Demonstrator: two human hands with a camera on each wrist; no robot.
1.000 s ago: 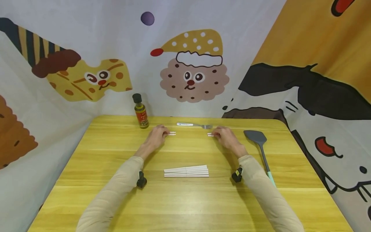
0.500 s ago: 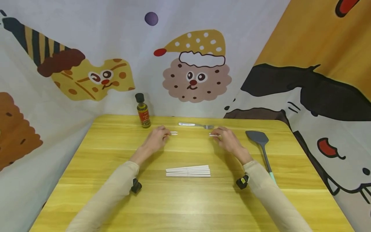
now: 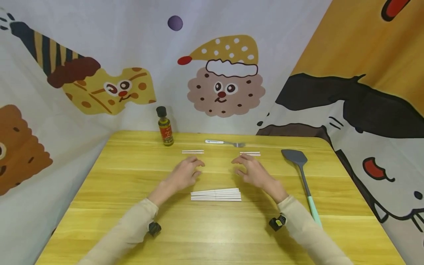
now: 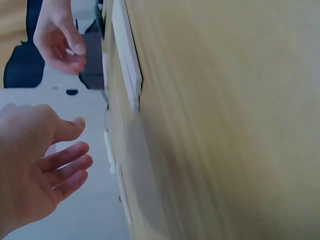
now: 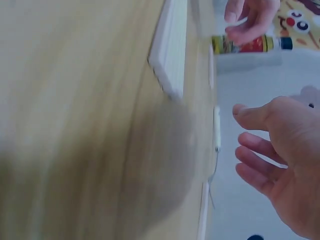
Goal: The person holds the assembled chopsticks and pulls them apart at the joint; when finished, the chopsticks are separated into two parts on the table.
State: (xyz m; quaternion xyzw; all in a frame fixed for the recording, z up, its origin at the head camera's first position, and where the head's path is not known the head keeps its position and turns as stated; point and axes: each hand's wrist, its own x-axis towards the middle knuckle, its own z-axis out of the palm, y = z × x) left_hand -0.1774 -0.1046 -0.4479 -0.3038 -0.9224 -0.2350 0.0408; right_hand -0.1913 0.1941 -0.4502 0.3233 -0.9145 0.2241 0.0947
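My left hand point(image 3: 185, 172) hovers above the table with loosely bent fingers, holding nothing. Just beyond it lies a pair of thin white sticks point(image 3: 193, 151), side by side. Opposite, my right hand point(image 3: 254, 173) is also raised with relaxed fingers and nothing in its grasp. A second pair of white sticks point(image 3: 250, 153) lies just past its fingertips. Nearer the person, between the forearms, a flat bundle of several white sticks point(image 3: 216, 194) fans out slightly. In the left wrist view the bundle point(image 4: 126, 52) shows at the top, apart from the left hand point(image 4: 45, 165).
At the back stands a bottle point(image 3: 166, 127) with a black cap and red label. A fork point(image 3: 225, 142) with a white handle lies behind the stick pairs. A grey spatula point(image 3: 299, 165) with a mint handle lies on the right. A cartoon-print curtain point(image 3: 139, 44) hangs behind the table.
Both hands have let go of the small white stick pairs and drawn back toward the person. The pairs now lie fully visible on the table; the bundle stays put.
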